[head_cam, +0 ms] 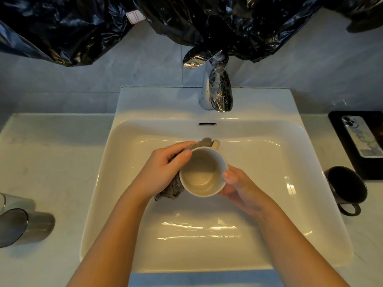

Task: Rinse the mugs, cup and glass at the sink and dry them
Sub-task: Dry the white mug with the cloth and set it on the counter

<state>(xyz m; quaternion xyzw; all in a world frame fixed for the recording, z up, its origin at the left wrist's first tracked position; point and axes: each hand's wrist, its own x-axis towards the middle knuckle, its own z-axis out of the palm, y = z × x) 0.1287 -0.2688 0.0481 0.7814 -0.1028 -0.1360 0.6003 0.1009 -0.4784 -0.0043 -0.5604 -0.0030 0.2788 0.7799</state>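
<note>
One white mug (203, 172) over the sink (269, 162): left hand (163, 168) clasps one grey cloth (172, 189) against it, right hand (242, 187) grips it. One black mug (346, 187), one grey cup (35, 226), one glass (14, 201).

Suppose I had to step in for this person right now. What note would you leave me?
Left hand holds the grey cloth against the white mug; right hand grips the mug's other side, above the sink.
Black mug is on the counter at right; grey cup and glass at left.
No water runs from the tap.
The white mug is mid-drying; finish it. Whether the others are rinsed or dried cannot be told.
</note>
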